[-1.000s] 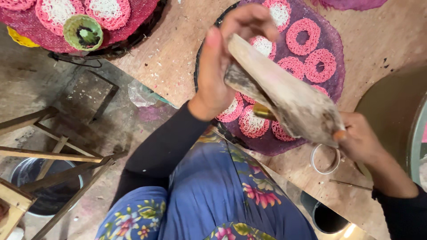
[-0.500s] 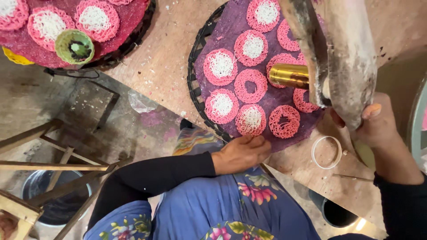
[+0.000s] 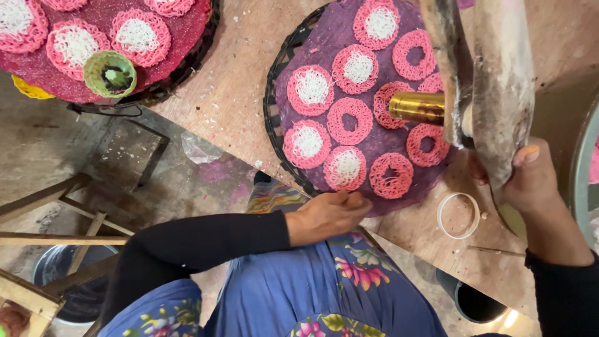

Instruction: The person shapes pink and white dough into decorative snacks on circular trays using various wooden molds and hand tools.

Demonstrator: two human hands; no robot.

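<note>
A round woven tray (image 3: 274, 134) covered with purple cloth lies on the wooden table and carries several pink noodle rings, some with white centres. My right hand (image 3: 530, 178) grips a long wooden press (image 3: 499, 81) with a brass cylinder (image 3: 417, 107), held over the tray's right side. My left hand (image 3: 327, 215) rests with fingers curled at the near edge of the tray, touching the purple cloth and holding nothing I can see.
A second tray (image 3: 187, 59) with red cloth, pink rings and a green cup (image 3: 110, 73) sits at the far left. A white ring (image 3: 458, 215) lies on the table (image 3: 231, 106) near my right hand. Wooden frames and a bucket (image 3: 68, 281) stand on the floor at left.
My left hand has let go of the press and dropped to the tray's near edge. The press has swung upright to the right, now held by my right hand alone.
</note>
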